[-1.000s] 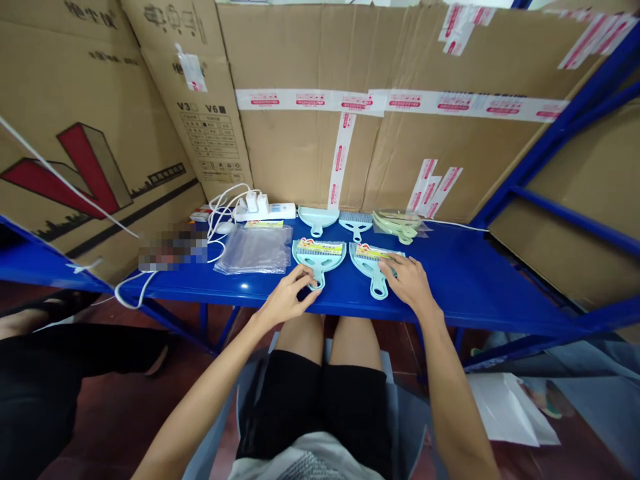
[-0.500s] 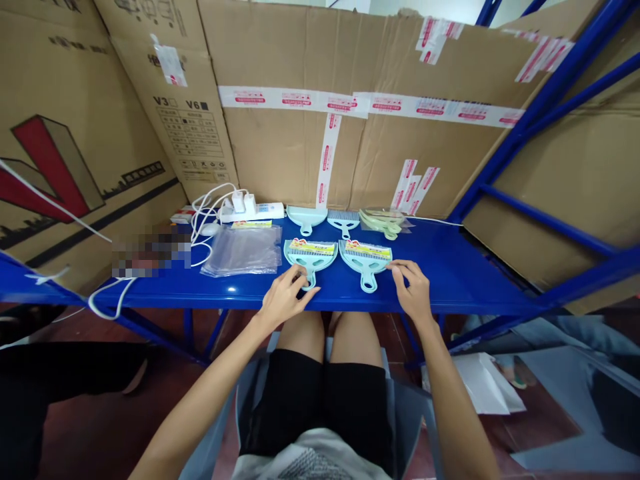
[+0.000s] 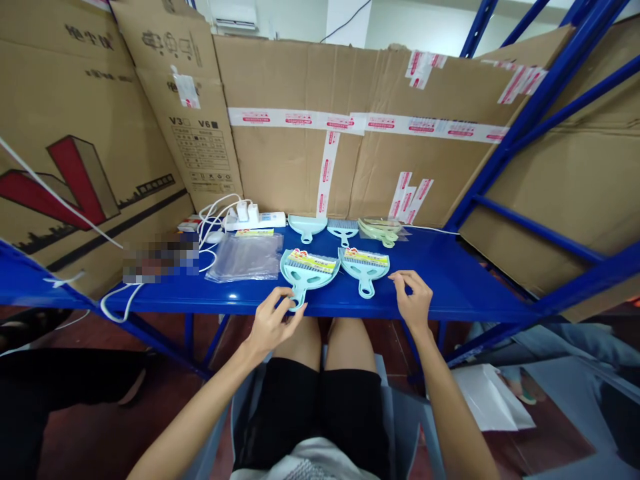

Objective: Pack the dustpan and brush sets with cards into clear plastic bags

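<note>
My left hand [image 3: 274,319] grips the handle of a mint-green dustpan [image 3: 309,275] at the front edge of the blue table. A small brush with grey bristles lies in this pan, under a yellow printed label. Beside it on the right lies a matching dustpan set [image 3: 366,273], its handle towards me and a yellow label across its bristles. My right hand [image 3: 414,299] hovers just right of that set, apart from it. Its thumb and index fingertips are pinched together, and I see nothing between them.
Behind lie a mint dustpan [image 3: 307,228], a brush [image 3: 343,231] and a green set in clear plastic [image 3: 383,232]. Clear plastic bags [image 3: 245,259] are at left, with a power strip [image 3: 260,221] and white cables behind. Cardboard [image 3: 280,167] walls the back; a blue frame [image 3: 480,193] stands right.
My left hand has pulled the left dustpan set slightly towards me and left, tilting its handle. My right hand has come away from the edge of the right set.
</note>
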Available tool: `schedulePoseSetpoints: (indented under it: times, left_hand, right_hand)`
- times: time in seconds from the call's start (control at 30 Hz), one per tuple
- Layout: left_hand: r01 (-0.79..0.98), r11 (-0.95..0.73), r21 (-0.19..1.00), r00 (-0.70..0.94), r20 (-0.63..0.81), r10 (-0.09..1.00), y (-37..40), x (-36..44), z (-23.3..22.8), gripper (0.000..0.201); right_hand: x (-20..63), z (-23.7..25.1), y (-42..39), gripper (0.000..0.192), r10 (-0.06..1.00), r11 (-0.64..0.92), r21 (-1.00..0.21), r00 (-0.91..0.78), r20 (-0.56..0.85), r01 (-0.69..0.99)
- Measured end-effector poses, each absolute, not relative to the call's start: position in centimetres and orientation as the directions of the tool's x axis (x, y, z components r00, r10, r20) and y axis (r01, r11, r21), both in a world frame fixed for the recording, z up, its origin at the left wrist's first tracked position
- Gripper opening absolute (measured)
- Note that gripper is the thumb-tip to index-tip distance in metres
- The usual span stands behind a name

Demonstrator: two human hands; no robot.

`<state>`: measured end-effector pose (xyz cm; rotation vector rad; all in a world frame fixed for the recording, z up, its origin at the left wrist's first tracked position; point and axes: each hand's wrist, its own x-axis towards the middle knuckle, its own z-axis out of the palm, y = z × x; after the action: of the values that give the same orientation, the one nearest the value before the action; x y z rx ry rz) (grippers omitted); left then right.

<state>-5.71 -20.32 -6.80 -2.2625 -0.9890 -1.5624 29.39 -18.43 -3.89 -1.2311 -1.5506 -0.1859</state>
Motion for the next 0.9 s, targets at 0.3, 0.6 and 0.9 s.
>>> schedulePoseSetpoints:
  times: [0.3,0.6,0.9]
  left_hand:
    - [0.406,-0.876,0.262,0.19,0.913,0.361,-25.5,-7.6,-5.8,0.021]
    - [0.175,-0.926,0.335,0.298,0.878,0.374,-24.8,-7.6,-5.3,0.016]
    - [0.084,-0.904,0.42,0.391,0.82,0.418,-22.2,-6.8,-5.2,0.019]
  right_hand:
    - [25.7,2.2,-19.3,0.038,0.919,0.386,-0.908,-0.149,0.364,0.165]
    - [25.7,2.0,-20.9,0.063,0.792,-0.13,-0.991,-0.599,-0.118,0.024]
    - [27.3,-0.1,-21.8,0.107,0.842,-0.163,-0.983,-0.531,-0.096,-0.08]
